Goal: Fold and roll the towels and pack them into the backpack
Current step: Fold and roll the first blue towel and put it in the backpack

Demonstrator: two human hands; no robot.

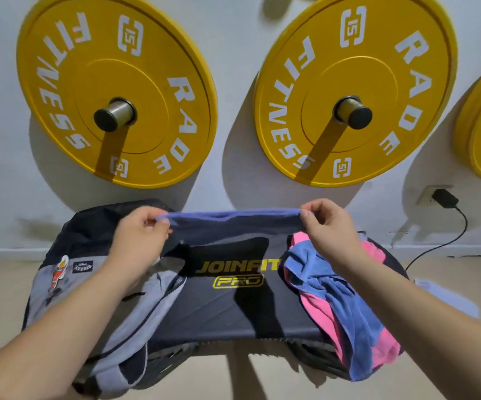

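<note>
A blue towel is stretched flat and edge-on between my two hands above a dark bench marked JOINFIT PRO. My left hand pinches its left corner and my right hand pinches its right corner. A grey and black backpack lies on the bench's left end, under my left forearm. A heap of loose pink and blue towels sits on the bench's right end and hangs over its front edge.
Two yellow weight plates hang on pegs on the white wall behind the bench; a third shows at the right edge. A black plug with a cable sits in a wall socket at right. White paper lies on the floor.
</note>
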